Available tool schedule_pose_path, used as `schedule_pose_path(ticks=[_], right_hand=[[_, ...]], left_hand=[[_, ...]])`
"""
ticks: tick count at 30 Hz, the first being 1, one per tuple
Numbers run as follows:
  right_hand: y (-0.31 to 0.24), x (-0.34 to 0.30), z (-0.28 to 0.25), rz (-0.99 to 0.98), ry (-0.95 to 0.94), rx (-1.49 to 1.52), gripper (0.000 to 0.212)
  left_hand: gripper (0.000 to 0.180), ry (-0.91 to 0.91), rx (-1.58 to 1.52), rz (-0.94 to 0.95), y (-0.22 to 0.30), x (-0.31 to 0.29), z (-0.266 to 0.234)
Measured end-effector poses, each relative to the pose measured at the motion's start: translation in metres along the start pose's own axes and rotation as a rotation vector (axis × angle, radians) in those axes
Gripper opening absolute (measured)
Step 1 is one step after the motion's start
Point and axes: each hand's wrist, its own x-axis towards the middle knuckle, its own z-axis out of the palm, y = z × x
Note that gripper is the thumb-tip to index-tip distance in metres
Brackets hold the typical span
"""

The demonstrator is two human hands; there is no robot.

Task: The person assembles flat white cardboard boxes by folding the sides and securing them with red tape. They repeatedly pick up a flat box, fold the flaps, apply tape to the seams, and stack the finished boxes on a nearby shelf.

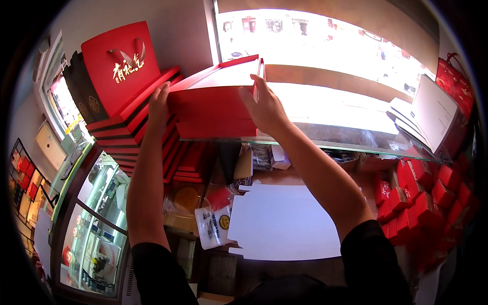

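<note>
Both my arms reach forward to a red open-topped box (208,104) with a pale inside, near the window. My left hand (158,107) presses against its left end, fingers up at the edge. At the right corner my right hand (267,109) grips the wall, thumb on the front face and fingers at the rim. Beneath the box is another red layer, standing at the edge of a glass shelf (315,144). Close by my left hand rises a tall stack of red boxes (114,132), with a red gift bag (119,66) on top.
A flat white cardboard sheet (284,221) lies below my arms, beside a plastic packet (213,226). Many small red boxes (419,198) are piled at the right. White folded card (432,112) stands on the shelf's right end. A glass display case (94,244) is at the left.
</note>
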Motion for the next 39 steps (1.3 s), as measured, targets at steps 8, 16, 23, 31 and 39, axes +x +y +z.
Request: schedule_pose_path(ticks=[8,16,23,31,39], right_hand=[[0.015,-0.007,0.006,-0.022,0.074,0.112,0.061],[0.003,-0.009,0.003,-0.005,0.029,-0.073,0.067],[0.01,-0.009,0.004,-0.019,-0.01,0.02,0.071],[0.019,-0.119,-0.06,-0.266,-0.005,0.124,0.065],[0.168,-0.426,-0.148,0.346,-0.688,-0.444,0.08]], left_hand=[[0.048,0.108,0.123,0.183,0.031,0.012,0.012],[0.05,0.078,0.264,0.023,0.01,0.014,0.003],[0.059,0.088,0.142,-0.046,-0.01,0.003,0.01],[0.044,0.384,0.431,0.653,0.013,-0.088,0.041],[0.051,-0.77,0.393,0.245,-0.093,-0.427,0.14]])
